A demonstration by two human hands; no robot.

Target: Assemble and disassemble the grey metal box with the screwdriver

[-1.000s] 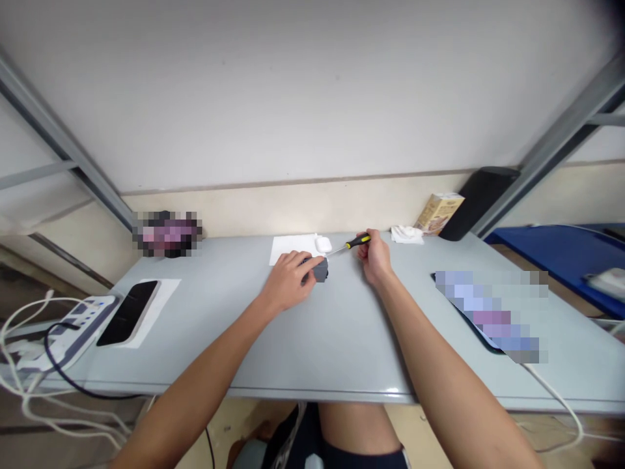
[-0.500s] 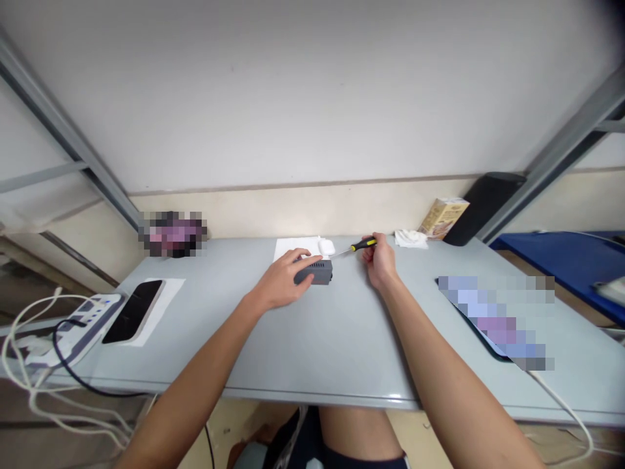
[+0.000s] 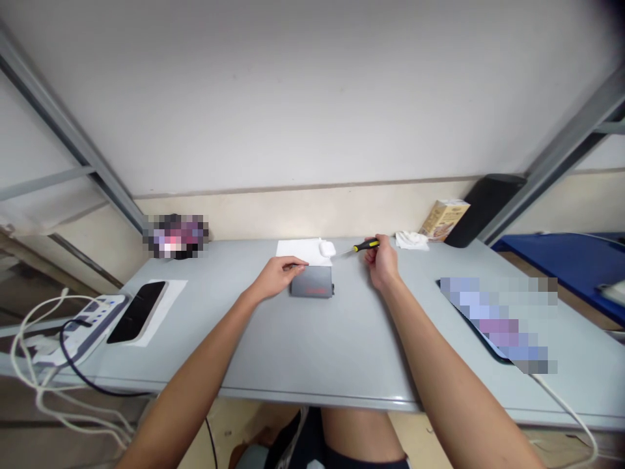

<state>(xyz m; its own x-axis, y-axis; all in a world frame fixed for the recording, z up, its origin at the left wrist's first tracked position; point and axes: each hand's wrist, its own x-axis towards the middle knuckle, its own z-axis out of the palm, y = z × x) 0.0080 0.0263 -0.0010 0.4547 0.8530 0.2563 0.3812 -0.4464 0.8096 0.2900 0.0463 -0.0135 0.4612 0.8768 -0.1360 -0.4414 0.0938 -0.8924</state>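
A small grey box-shaped device (image 3: 312, 284) with red lettering on its broad side is near the middle of the desk, a dark knob or plug at its right end. My left hand (image 3: 277, 276) grips its upper left edge, thumb and fingers closed together there. To the right, my right hand (image 3: 383, 262) is closed around the black and yellow handle of a screwdriver (image 3: 366, 245). The thin shaft points left, toward a white rounded case (image 3: 327, 249), apart from the grey device. White paper (image 3: 297, 249) lies behind the device.
On the left are a phone (image 3: 137, 312) on paper and a power strip (image 3: 92, 326) with tangled cables. A blurred-out tablet (image 3: 493, 322) with a white cable lies right. Crumpled tissue (image 3: 411, 240), a yellow carton (image 3: 444, 220) and a black cylinder (image 3: 483, 210) stand at the back right.
My left hand has turned the grey device, so its broad lettered side now shows instead of the slotted side, and the fingers have shifted to its upper left edge. My right hand barely moved.
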